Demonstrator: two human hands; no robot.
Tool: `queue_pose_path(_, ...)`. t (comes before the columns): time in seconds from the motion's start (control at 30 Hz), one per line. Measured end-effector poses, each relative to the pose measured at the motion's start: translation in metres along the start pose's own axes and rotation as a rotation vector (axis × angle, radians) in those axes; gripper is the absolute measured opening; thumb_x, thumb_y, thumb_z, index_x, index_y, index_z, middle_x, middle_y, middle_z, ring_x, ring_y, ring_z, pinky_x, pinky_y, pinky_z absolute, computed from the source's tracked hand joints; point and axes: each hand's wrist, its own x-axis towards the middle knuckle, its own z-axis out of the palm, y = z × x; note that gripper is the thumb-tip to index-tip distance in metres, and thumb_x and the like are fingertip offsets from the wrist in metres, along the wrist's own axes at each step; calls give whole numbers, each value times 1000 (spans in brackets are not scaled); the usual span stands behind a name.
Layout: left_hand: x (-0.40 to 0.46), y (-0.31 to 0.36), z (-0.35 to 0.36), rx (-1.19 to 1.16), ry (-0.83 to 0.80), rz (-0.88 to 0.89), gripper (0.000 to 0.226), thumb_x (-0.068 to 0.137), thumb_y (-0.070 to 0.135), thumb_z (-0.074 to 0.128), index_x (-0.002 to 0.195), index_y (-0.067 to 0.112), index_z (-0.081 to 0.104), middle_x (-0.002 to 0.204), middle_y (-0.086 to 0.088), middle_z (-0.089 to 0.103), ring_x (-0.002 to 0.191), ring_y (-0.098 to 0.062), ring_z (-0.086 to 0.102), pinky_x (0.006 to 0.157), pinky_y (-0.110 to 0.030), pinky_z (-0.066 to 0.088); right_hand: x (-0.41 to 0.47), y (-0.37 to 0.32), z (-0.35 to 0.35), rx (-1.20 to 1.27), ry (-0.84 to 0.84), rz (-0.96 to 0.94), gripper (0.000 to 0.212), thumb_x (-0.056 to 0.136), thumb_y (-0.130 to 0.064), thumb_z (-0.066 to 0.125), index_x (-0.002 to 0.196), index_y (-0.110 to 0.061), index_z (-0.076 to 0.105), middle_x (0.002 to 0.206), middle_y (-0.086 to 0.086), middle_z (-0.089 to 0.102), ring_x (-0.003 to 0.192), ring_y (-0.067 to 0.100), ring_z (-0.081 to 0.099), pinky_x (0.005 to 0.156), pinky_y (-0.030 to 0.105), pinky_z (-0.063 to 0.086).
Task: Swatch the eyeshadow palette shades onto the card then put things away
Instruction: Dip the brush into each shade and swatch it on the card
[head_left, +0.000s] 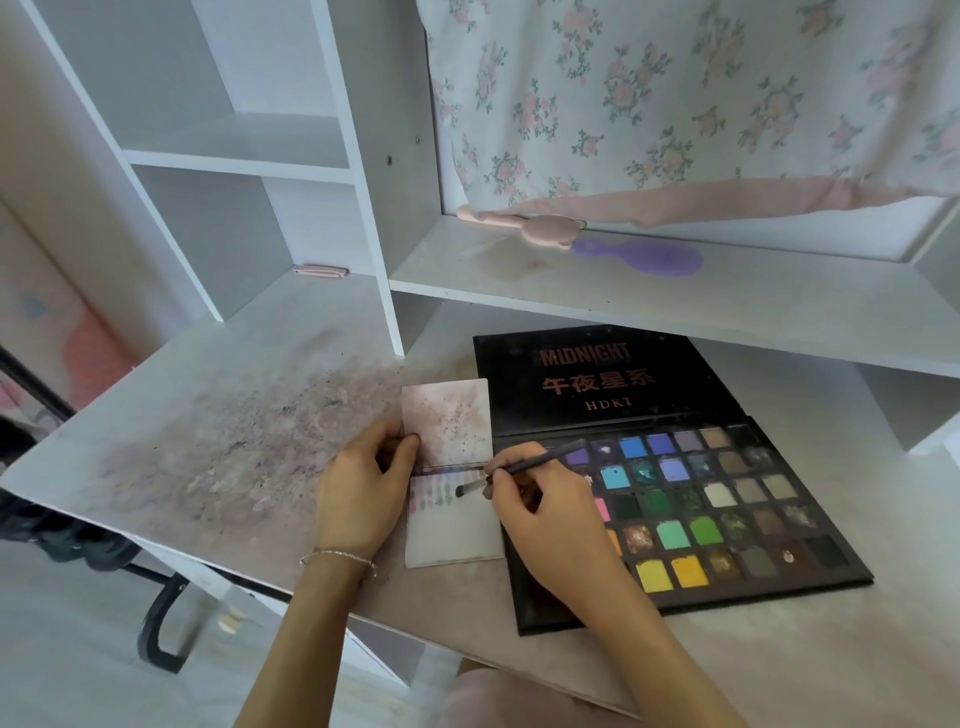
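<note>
I am in the swatching step — my right hand (524, 499) pinches the brush (511, 470), tip on the card (457, 540) beside the open palette (727, 509); left hand (363, 483) pins the card's edge. Next, load another shade.

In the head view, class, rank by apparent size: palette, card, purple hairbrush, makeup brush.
1. palette
2. card
3. purple hairbrush, though it lies farther away, so unsure
4. makeup brush, partly hidden by the right hand

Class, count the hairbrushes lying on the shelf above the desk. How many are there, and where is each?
2. A pink brush lies at the shelf's back left, and a purple brush lies just right of it. The hanging floral cloth may hide others.
</note>
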Motion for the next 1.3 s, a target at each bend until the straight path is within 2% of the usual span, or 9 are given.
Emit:
queue_pose_path(0.1, 0, 0, 0, 4, -2, -5, 10, 88, 21, 57, 92, 20, 66, 78, 5, 66, 72, -14, 59, 55, -21, 37, 0, -1, 0, -24, -20, 2, 25, 91, -18, 49, 75, -36, 48, 78, -4, 63, 73, 9, 59, 63, 16, 48)
queue_pose_path(0.27, 0, 0, 0, -1, 0, 0, 11, 87, 20, 58, 93, 20, 66, 77, 6, 65, 72, -13, 59, 55, -19, 38, 1, 1, 0, -70, -48, -12, 24, 90, -17, 49, 74, -35, 48, 68, -11, 56, 63, -4, 52, 55, 11, 43)
queue_pose_path(0.6, 0, 0, 0, 1, 14, 8, 10, 87, 18, 58, 93, 17, 67, 76, 1, 66, 71, -18, 59, 55, -23, 37, 1, 2, 2, -94, -39, -3, 22, 91, -20, 49, 76, -35, 48, 75, -9, 58, 69, 5, 56, 60, 13, 47)
queue_pose_path(0.67, 0, 0, 0, -5, 15, 7, 10, 87, 18, 59, 92, 17, 67, 75, 2, 66, 70, -17, 59, 55, -22, 37, 2, 3, 1, -83, -38, -8, 24, 91, -19, 49, 75, -38, 47, 77, -10, 59, 74, 3, 58, 63, 11, 47)
queue_pose_path(0.8, 0, 1, 0, -15, 7, -2, 9, 87, 18, 58, 92, 19, 67, 75, 3, 66, 71, -16, 60, 57, -23, 39, 1, 3, 2, -80, -43, -15, 26, 90, -18, 49, 74, -38, 46, 71, -13, 55, 68, -7, 53, 58, 7, 43)
queue_pose_path(1.07, -1, 1, 0, -10, 16, 2, 9, 87, 18, 58, 91, 19, 66, 74, 4, 65, 69, -15, 59, 55, -20, 37, 1, 3, 2, -48, -8, -18, 26, 89, -16, 50, 74, -36, 48, 71, -11, 57, 74, -1, 55, 61, 10, 47)
queue_pose_path(1.23, -1, 0, 0, -20, 9, 12, 8, 87, 18, 59, 87, 22, 66, 71, 8, 64, 66, -9, 58, 53, -19, 35, 2, 2, -5, 155, 111, 7, 25, 88, -10, 52, 78, -31, 57, 73, -2, 64, 73, 12, 62, 66, 21, 53)
queue_pose_path(1.3, 0, 0, -1, -23, 10, 13, 8, 87, 19, 59, 86, 23, 65, 70, 9, 64, 66, -8, 58, 53, -19, 35, 1, 0, -12, 175, 161, -6, 26, 88, -9, 52, 79, -31, 60, 75, -4, 66, 73, 12, 63, 66, 23, 53)
